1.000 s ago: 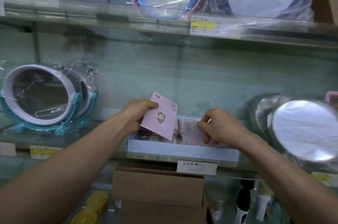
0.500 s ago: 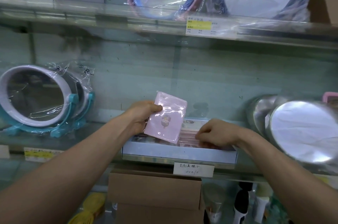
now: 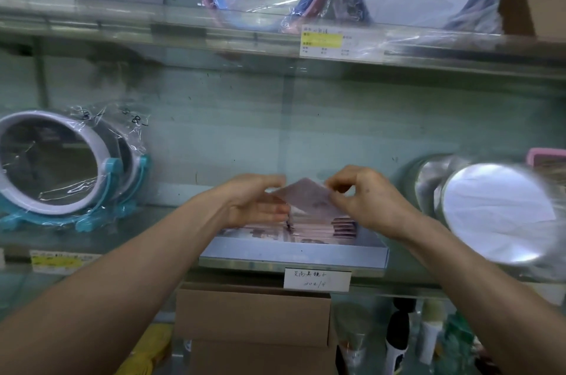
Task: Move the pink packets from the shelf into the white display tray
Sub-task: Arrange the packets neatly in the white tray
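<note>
I pinch one pink packet (image 3: 306, 198) by its side edges, left hand (image 3: 257, 204) and right hand (image 3: 366, 201) both curled on it. I hold it nearly flat between them, just above the stack (image 3: 321, 226) in the white display tray (image 3: 294, 252) beneath my hands, so that it should land square.

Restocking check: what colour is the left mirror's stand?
Teal stand, seen in the head view.

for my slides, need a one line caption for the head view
A pink packet held by the left hand and right hand above the stack in the white tray.
</note>
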The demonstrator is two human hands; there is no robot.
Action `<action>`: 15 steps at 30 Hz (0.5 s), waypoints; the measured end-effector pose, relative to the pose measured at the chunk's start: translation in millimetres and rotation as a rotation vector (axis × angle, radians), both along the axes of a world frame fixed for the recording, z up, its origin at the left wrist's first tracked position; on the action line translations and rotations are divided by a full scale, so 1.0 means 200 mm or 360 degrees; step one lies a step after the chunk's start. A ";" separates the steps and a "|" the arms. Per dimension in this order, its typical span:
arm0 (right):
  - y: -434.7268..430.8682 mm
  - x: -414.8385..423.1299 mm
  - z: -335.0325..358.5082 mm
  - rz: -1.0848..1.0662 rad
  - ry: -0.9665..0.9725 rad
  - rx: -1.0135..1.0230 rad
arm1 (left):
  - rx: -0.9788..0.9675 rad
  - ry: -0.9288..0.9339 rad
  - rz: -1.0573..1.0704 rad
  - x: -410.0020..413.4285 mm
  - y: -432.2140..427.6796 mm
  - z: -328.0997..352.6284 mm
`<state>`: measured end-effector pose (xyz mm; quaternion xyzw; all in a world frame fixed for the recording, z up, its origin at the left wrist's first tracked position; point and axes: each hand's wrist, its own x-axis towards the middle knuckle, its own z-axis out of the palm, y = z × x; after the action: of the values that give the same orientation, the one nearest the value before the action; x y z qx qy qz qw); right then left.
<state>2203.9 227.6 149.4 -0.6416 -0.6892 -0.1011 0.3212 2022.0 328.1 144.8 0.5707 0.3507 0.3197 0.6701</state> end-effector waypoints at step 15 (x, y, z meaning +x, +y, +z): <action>-0.06 -0.08 -0.02 -0.0227 -0.0765 -0.0541 | 0.0825 0.0723 0.0212 0.10 -0.04 -0.09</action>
<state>2188.4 216.0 144.5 -0.6907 -0.7056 -0.1555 0.0288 2042.0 320.4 126.5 0.7544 0.4345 0.3058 0.3855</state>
